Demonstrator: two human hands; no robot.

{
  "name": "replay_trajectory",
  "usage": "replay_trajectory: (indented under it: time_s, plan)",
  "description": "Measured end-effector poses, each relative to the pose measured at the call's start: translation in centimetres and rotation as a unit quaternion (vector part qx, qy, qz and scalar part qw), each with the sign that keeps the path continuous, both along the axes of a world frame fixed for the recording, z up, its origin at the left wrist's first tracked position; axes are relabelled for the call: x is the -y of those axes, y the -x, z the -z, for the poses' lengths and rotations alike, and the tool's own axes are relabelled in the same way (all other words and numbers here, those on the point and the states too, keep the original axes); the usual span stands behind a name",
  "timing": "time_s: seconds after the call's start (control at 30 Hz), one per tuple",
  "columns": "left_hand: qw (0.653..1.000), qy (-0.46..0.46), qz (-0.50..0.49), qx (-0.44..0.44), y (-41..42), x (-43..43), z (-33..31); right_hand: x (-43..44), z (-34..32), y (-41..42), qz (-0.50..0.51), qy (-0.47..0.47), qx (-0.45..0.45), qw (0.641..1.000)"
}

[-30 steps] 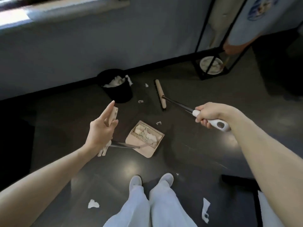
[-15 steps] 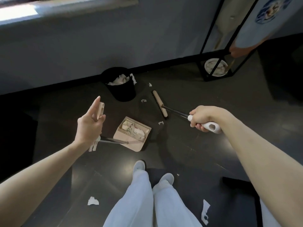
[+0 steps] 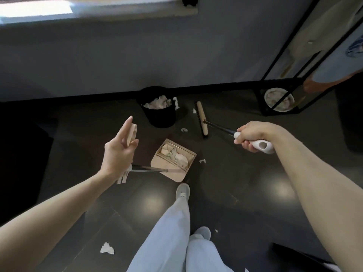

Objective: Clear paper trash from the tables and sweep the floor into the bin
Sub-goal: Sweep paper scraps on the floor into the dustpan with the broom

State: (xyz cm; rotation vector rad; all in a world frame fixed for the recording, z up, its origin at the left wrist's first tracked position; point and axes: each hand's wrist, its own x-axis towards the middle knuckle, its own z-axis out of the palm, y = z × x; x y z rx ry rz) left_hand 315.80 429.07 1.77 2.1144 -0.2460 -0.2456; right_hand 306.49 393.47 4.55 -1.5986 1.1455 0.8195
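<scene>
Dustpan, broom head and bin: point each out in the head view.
dustpan [image 3: 174, 175], head view, bare tan panel beside its comb teeth.
broom head [image 3: 202, 119], head view, middle of the wooden block.
bin [image 3: 163, 117], head view, black front wall.

Open floor [image 3: 245, 183] between bin [image 3: 161, 116] and dustpan [image 3: 174, 163]

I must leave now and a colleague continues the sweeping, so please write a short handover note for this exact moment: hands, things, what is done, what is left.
Left hand: holds the dustpan by its long handle; paper lies in the pan.
Right hand: grips the broom, its head low beside the black bin.
Done: the bin holds paper; some is swept into the pan.
Left: scraps near the bin and a larger piece by the feet; then empty the pan into the bin.
</scene>
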Motion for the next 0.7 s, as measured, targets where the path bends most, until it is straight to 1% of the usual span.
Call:
replay_trajectory:
  time_s: [0.2,0.27,0.37,0.43,0.57,0.7]
  plan:
    - [1.000,0.006,-0.006,-0.014,-4.5,0.7,0.9,2.8,1.5,-10.2,-0.035,0.026,0.002,0.999]
    - [1.000,-0.004,-0.007,-0.014,-5.8,0.6,1.1,3.1,2.7,-13.2,-0.040,0.011,-0.016,0.999]
    - [0.999,-0.033,-0.013,-0.010,-7.4,0.3,1.3,2.9,4.5,-16.1,-0.022,-0.029,-0.042,0.998]
    - [0.999,-0.039,-0.020,-0.010,-7.9,0.1,1.3,2.7,5.0,-17.2,-0.027,-0.035,-0.051,0.998]
    - [0.999,-0.036,-0.018,-0.003,-7.8,0.6,0.8,1.7,4.5,-17.9,-0.069,-0.048,-0.071,0.994]
    - [0.999,-0.034,-0.020,0.019,-5.6,0.2,0.8,-0.6,3.6,-13.8,-0.111,-0.068,-0.102,0.986]
